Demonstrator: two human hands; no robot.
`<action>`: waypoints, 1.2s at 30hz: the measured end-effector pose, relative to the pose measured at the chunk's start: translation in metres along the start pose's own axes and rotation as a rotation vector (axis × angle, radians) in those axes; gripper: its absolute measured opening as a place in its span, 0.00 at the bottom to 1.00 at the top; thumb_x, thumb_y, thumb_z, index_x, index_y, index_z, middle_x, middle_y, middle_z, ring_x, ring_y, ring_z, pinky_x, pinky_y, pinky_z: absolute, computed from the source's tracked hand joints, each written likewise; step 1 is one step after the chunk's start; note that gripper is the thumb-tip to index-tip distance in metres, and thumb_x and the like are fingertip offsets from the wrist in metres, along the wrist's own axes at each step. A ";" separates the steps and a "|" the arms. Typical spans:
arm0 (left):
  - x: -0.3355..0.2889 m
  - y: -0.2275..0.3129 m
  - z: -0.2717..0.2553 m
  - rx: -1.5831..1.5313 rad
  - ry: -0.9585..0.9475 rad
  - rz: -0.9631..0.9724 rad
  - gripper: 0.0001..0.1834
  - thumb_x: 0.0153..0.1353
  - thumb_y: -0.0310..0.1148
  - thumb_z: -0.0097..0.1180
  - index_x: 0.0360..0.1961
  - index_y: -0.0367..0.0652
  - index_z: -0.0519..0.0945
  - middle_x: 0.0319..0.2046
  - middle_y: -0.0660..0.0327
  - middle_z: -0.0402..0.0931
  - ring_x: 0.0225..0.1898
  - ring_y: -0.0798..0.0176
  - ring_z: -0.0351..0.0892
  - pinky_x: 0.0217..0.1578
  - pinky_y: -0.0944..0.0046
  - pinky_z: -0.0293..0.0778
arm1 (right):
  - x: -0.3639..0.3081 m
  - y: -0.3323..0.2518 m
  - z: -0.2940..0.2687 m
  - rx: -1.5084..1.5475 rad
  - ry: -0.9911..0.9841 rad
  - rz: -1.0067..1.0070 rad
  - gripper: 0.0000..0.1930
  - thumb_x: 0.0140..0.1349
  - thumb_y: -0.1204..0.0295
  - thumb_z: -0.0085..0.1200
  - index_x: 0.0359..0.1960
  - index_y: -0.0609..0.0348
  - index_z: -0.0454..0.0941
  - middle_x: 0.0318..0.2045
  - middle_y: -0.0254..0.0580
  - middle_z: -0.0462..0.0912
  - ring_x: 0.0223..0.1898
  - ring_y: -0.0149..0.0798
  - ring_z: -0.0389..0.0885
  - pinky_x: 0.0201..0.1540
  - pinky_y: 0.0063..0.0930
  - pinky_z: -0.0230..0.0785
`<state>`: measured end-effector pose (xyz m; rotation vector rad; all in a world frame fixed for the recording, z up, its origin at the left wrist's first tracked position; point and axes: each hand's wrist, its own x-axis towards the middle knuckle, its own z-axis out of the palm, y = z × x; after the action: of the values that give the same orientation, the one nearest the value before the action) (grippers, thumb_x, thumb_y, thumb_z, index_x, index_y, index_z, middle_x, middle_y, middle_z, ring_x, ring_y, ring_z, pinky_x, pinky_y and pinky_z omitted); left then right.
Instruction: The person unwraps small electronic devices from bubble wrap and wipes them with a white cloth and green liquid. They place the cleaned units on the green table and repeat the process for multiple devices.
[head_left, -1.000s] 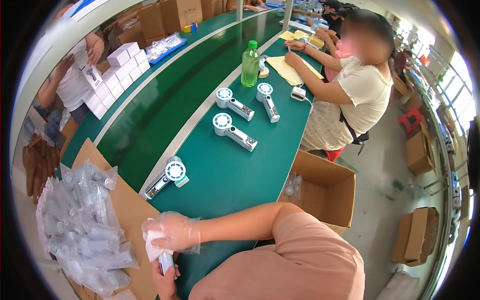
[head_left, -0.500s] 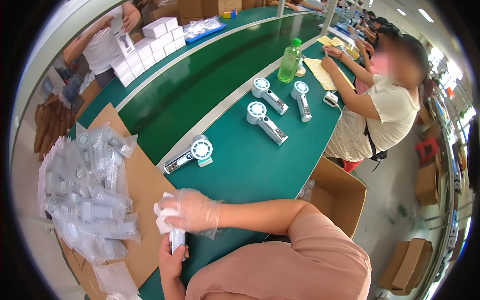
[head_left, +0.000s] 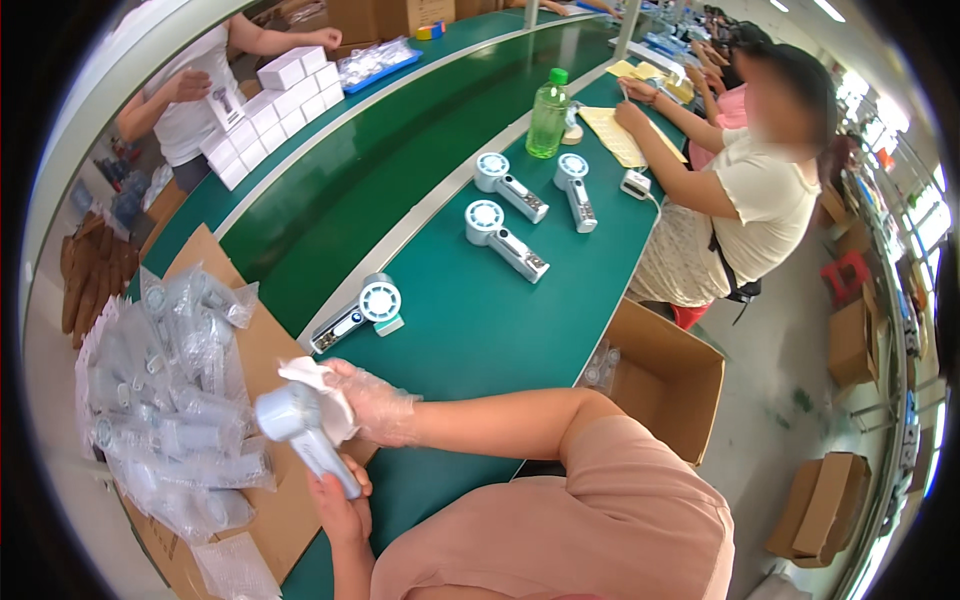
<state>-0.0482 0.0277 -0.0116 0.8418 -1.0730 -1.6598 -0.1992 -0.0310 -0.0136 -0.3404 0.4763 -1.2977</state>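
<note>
My left hand grips the lower handle of a light blue-grey handheld fan. Its round head tilts up and to the left, with a plain smooth side showing. Beside the fan, my right hand, in a thin clear plastic glove, is closed on a crumpled white cloth. The cloth is against or very near the fan's neck; contact is hard to tell. Just beyond my hands lies another handheld fan, its head resting on a small green-and-white block.
At left, several bagged fans are heaped on cardboard. More fans and a green bottle occupy the green table. An open carton stands at right. A co-worker sits there; another person stands across by white boxes.
The fan in my left hand has been raised and turned, so its head now shows left of the cloth. My view has shifted slightly. The person across has lowered a white box.
</note>
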 end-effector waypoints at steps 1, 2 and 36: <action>0.003 0.002 0.007 0.056 0.087 0.006 0.22 0.65 0.43 0.52 0.49 0.36 0.65 0.28 0.60 0.72 0.24 0.70 0.71 0.20 0.71 0.65 | -0.010 -0.006 0.009 -0.125 -0.020 -0.017 0.26 0.67 0.59 0.47 0.64 0.47 0.55 0.43 0.43 0.73 0.40 0.37 0.76 0.32 0.36 0.75; 0.005 0.003 0.012 0.114 0.179 0.014 0.21 0.66 0.42 0.50 0.49 0.37 0.65 0.28 0.60 0.72 0.23 0.71 0.70 0.19 0.71 0.65 | -0.022 -0.012 0.021 -0.250 -0.043 -0.031 0.27 0.67 0.59 0.47 0.65 0.46 0.54 0.43 0.44 0.72 0.39 0.37 0.76 0.31 0.34 0.75; -0.077 0.107 -0.143 1.588 0.828 0.136 0.14 0.49 0.31 0.61 0.37 0.37 0.76 0.34 0.51 0.76 0.36 0.50 0.77 0.36 0.55 0.73 | -0.021 0.018 -0.007 -0.749 -0.079 0.044 0.27 0.49 0.68 0.69 0.49 0.60 0.70 0.41 0.35 0.74 0.41 0.32 0.75 0.46 0.26 0.70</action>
<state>0.1395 0.0453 0.0371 2.0694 -1.6059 0.0891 -0.1920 -0.0061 -0.0253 -0.9936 0.8907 -1.0184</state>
